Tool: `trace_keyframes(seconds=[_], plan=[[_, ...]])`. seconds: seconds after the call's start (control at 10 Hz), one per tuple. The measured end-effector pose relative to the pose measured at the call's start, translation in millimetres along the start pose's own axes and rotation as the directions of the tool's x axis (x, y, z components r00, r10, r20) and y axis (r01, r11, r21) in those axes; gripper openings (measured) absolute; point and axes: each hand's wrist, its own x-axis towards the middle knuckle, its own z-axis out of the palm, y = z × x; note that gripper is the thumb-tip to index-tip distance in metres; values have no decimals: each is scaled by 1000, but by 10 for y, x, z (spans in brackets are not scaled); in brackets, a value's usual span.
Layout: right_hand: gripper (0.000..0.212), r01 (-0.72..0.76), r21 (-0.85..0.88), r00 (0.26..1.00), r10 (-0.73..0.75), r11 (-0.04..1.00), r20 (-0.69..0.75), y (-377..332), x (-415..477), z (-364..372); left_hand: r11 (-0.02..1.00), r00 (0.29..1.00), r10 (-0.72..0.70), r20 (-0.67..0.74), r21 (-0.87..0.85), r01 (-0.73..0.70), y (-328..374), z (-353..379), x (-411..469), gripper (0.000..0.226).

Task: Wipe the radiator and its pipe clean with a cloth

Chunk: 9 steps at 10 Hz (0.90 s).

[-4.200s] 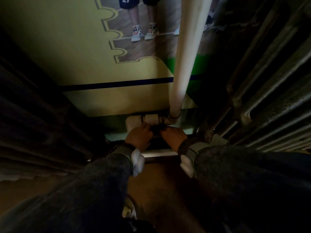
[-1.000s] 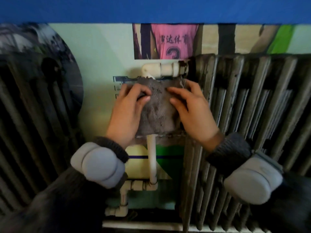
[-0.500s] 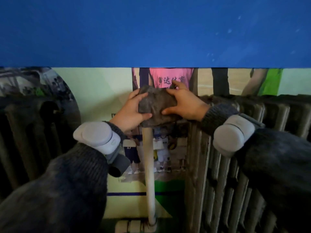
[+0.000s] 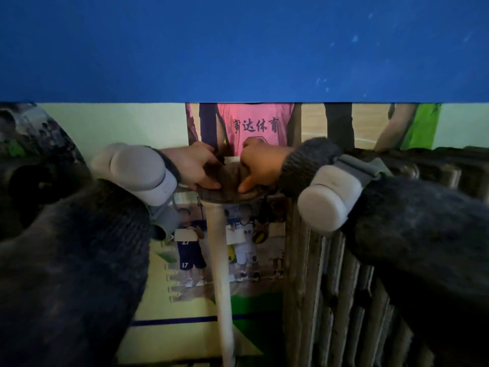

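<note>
- Grey-brown cloth [image 4: 229, 182] sits bunched over the top of the pale upright pipe [image 4: 219, 260], just left of the dark ribbed radiator [image 4: 330, 287].
- The left hand [image 4: 193, 165] and right hand [image 4: 260, 162] grip the cloth from either side. Their fingers curl over it and their thumbs press its front, hiding the pipe's upper joint.
- A grey wrist unit [image 4: 135, 170] sits on each dark knitted sleeve [image 4: 66, 260]. The right sleeve covers part of the radiator's top.
- Behind is a sports poster [image 4: 254, 123], and above it a blue band [image 4: 238, 49].
</note>
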Motion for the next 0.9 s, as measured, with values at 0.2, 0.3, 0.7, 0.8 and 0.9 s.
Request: trace_keyframes(seconds=[0.2, 0.3, 0.7, 0.8, 0.9], plan=[[47, 20, -89, 999, -16, 996, 50, 21, -5, -32, 986, 995, -91, 33, 140, 85, 87, -35, 60, 43], [49, -10, 4, 987, 10, 1000, 162, 105, -2, -93, 994, 992, -90, 88, 73, 84, 95, -55, 79, 38], [67, -81, 40, 994, 84, 996, -75, 43, -379, 133, 993, 985, -115, -132, 20, 119, 173, 203, -336, 58], [63, -40, 203, 983, 75, 978, -167, 35, -633, 109, 996, 981, -70, -181, -65, 59, 285, 195, -521, 52], [49, 2, 343, 974, 75, 940, -212, 36, -919, -58, 995, 974, -62, -219, -92, 43, 498, 45, -781, 44]])
